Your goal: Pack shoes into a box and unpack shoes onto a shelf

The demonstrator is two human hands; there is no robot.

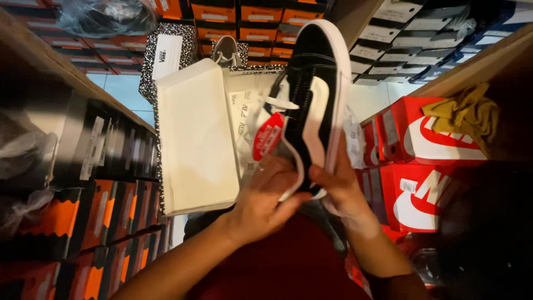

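I hold a black sneaker (316, 94) with a white side stripe and white sole upright in front of me, toe pointing away. My left hand (265, 201) grips it at the heel opening and my right hand (343, 191) holds the heel and sole from the right. A red tag (266, 136) and white laces hang off the shoe's left side. Behind it lies an open shoe box (191, 136) with a white lid interior and a black-and-white checkered outside, with crumpled wrapping paper (247, 111) in it.
Shelves of stacked shoe boxes line both sides: black and orange ones (94, 216) on the left, red ones with white marks (422, 144) on the right. A yellow cloth (466, 114) lies on the red boxes. More boxes fill the far wall, and a second shoe (225, 51) rests there.
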